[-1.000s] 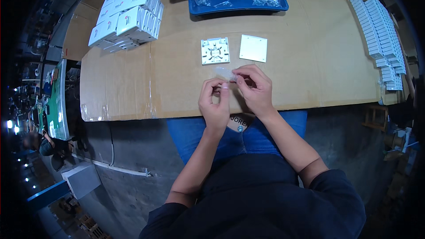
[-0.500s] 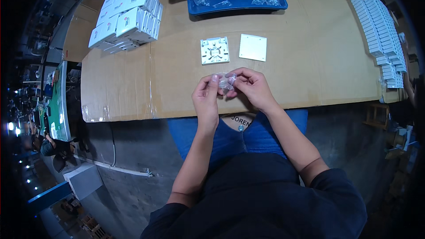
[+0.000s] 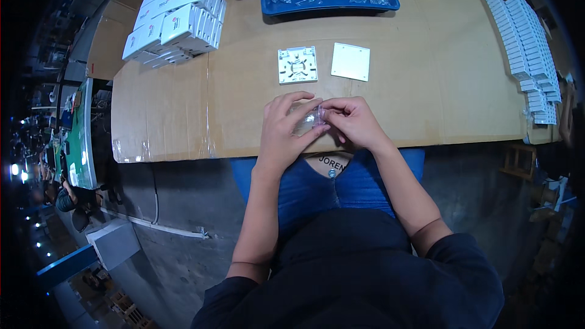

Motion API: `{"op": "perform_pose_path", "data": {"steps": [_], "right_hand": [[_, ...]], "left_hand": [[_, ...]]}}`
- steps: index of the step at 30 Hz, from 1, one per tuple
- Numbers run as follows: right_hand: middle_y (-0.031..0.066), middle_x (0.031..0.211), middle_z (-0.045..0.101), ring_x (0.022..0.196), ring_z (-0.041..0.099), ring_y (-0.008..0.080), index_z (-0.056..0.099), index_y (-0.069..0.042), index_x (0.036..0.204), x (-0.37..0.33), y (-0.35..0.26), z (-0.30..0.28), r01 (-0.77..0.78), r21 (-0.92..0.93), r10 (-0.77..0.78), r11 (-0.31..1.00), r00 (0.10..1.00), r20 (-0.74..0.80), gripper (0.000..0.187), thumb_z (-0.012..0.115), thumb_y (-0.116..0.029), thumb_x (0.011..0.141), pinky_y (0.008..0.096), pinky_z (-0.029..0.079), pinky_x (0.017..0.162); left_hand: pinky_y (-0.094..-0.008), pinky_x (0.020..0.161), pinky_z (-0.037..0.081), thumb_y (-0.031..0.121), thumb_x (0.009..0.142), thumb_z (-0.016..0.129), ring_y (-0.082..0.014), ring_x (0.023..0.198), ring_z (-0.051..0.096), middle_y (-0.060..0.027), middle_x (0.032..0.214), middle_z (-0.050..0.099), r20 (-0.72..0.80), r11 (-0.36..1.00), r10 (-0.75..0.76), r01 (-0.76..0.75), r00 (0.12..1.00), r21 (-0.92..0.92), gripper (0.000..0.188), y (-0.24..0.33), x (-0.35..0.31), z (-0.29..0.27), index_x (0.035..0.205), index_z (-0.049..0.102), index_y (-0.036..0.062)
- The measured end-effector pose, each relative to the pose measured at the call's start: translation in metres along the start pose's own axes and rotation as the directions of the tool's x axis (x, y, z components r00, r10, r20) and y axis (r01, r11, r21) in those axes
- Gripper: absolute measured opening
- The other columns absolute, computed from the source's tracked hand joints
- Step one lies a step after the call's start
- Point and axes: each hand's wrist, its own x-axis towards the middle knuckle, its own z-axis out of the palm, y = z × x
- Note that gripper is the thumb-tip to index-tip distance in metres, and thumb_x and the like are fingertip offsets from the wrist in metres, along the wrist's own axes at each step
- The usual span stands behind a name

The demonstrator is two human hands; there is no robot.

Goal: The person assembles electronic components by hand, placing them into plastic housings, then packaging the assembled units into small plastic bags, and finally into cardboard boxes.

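A small clear plastic bag [image 3: 309,119] is between my two hands, just above the near part of the table. My right hand [image 3: 358,123] pinches its right end between thumb and fingers. Curved round its other side, my left hand [image 3: 281,125] has thumb and fingers set apart, their tips at the bag. What the bag contains is too small to make out. Just beyond my hands lies a white square plastic base [image 3: 298,66] with moulded clips inside. To its right is a flat white square cover [image 3: 351,61] with small holes at its corners.
Stacked white boxes [image 3: 177,21] stand at the far left of the cardboard-covered table [image 3: 439,85]. A blue tray [image 3: 329,7] holds clear bags; behind it are a red tray of blue parts and another blue tray of white parts. Tall white stacks [image 3: 524,49] line the right edge.
My left hand has turned over, and its fingers have opened out from a pinch to curve round the bag. The right hand keeps its pinch. The base and cover have not been moved.
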Motion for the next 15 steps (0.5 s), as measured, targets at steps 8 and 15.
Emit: {"op": "perform_pose_path", "data": {"steps": [8, 15], "right_hand": [[-0.0007, 0.074, 0.068, 0.053, 0.054, 0.0033, 0.071, 0.001, 0.121, 0.002, -0.001, 0.0, -0.014, -0.085, 0.014, 0.996, 1.0, 0.003, 0.023, 0.066, -0.008, 0.101, 0.0211, 0.041, 0.046], [0.0087, 0.117, 0.071, 0.099, 0.066, 0.0116, 0.07, 0.0, 0.122, -0.002, -0.009, -0.008, 0.347, -0.283, -0.372, 0.894, 0.927, -0.04, 0.023, 0.067, -0.013, 0.103, 0.0261, 0.055, 0.082]], "left_hand": [[-0.0362, 0.09, 0.055, 0.014, 0.075, 0.09, -0.0263, 0.102, 0.07, -0.011, 0.112, 0.07, 0.021, 0.934, -0.167, 0.165, 0.986, -0.318, 0.043, -0.008, -0.013, 0.014, 0.113, 0.075, 0.0014], [-0.0308, 0.09, 0.054, 0.016, 0.087, 0.084, -0.0189, 0.103, 0.069, -0.009, 0.112, 0.073, 0.091, 0.855, -0.301, 0.31, 0.949, -0.416, 0.035, -0.004, -0.017, 0.012, 0.116, 0.074, -0.0006]]}}
